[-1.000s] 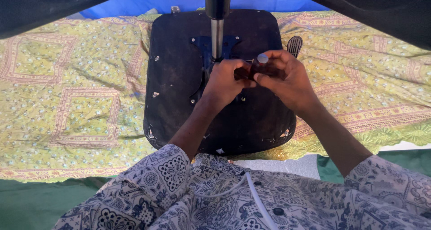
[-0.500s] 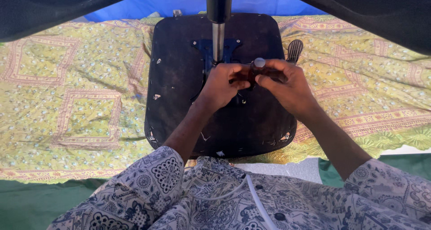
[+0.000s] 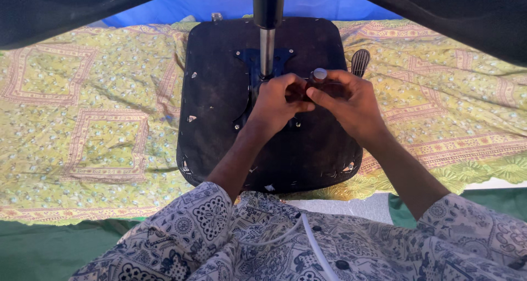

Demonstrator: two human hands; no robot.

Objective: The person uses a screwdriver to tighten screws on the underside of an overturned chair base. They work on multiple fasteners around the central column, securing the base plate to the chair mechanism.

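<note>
My right hand (image 3: pixel 346 102) is closed round a dark tool handle (image 3: pixel 324 83) w/ a grey cap, thumb + fingers wrapped. My left hand (image 3: pixel 280 102), touching the right on its inner side, pinches shut at the tool's working end; can't see the tip or what it bites on. Both sit on the blue bracket (image 3: pixel 263 61) of the upturned seat (image 3: pixel 219 116), just below the post (image 3: pixel 267 45).

Step, by my read: working a fastener on the bracket. Next move prob needs a steady turn, left hand keeping the tip seated.

Pose: both forearms reach fwd, wrists bent in, knuckles up. Lever (image 3: pixel 360 61) just beyond the right hand. Yellow cloth (image 3: pixel 82 111) well out to both sides.
</note>
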